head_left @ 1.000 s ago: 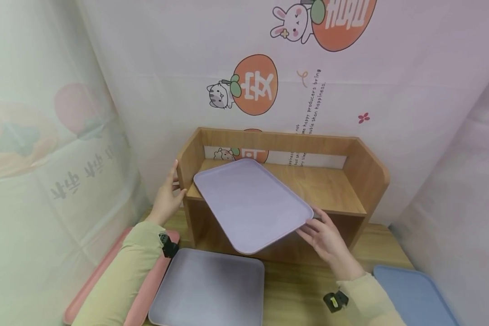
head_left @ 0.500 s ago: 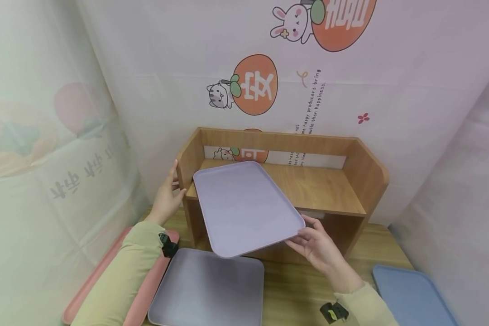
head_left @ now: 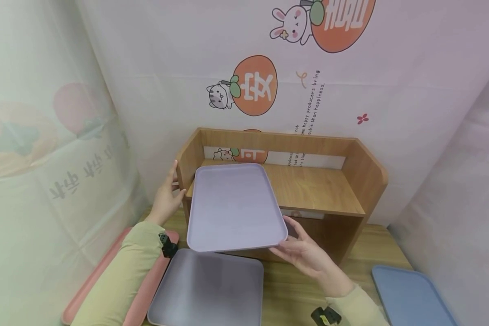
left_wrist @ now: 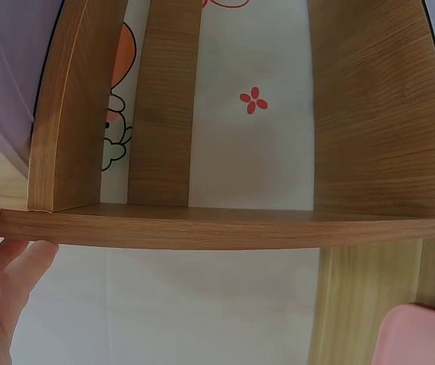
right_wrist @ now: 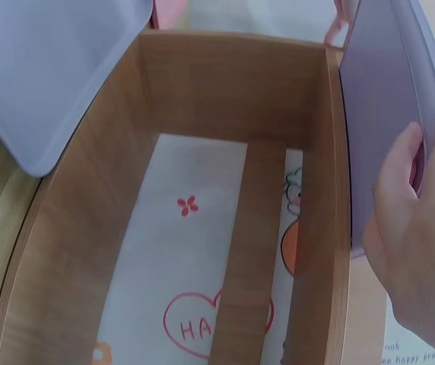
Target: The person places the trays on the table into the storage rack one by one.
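A light purple tray [head_left: 236, 206] lies over the left part of the upper board of a wooden desktop shelf [head_left: 318, 185], its near end jutting past the board's front edge. My right hand [head_left: 303, 253] pinches the tray by its near right corner; in the right wrist view, thumb and fingers sit on both sides of the rim [right_wrist: 430, 68]. At the shelf's left side panel [head_left: 189, 160], my left hand [head_left: 166, 201] grips the edge, with the thumb and fingers on either side of it in the left wrist view.
A second purple-grey tray [head_left: 208, 287] lies on the wooden table [head_left: 289, 290] before the shelf. Left of it is a pink tray [head_left: 146, 290], partly under the left sleeve. A blue tray [head_left: 411, 294] lies at the right. Printed cloth [head_left: 167, 90] hangs behind and at both sides.
The right hand has moved left and a little toward me, turning the purple tray from a slant to nearly straight. The left hand keeps its place on the side panel.
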`<state>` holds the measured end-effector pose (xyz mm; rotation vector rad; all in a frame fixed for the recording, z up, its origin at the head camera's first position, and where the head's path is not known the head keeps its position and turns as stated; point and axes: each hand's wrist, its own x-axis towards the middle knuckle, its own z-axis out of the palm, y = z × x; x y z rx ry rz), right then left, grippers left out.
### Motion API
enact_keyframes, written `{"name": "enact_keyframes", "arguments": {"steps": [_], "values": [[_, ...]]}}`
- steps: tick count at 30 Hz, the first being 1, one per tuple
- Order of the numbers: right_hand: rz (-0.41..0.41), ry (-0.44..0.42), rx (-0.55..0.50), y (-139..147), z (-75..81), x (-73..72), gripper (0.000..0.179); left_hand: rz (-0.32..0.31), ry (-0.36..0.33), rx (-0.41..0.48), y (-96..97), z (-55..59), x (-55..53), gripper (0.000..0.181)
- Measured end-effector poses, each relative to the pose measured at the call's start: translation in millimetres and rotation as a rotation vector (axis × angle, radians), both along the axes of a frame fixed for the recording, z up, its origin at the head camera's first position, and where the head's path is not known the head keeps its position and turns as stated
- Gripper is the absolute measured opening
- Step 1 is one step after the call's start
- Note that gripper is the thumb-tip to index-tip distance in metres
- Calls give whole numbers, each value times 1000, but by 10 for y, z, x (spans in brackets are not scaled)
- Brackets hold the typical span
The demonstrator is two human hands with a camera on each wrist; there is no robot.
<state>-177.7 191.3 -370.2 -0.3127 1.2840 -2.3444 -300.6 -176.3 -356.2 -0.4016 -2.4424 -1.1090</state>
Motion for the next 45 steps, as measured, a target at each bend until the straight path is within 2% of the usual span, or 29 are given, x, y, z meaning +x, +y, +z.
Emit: {"name": "enact_keyframes", "arguments": {"steps": [7,18,27,34,45], "values": [[-55,-26,53,-190,53,19,82,-12,30,14,15,-15,7,90],[-147,-72,126,-411,69,-54,81,-10,37,21,29,-56,29,89],[-234,-41,258,-504,86,-146,79,-15,31,23,26,-51,30,90],[-234,-35,271,-540,107,-201,79,-12,32,7,22,-23,48,89],[-226,-47,253,-561,128,-200,79,7,0,-4,9,-1,74,90]]}}
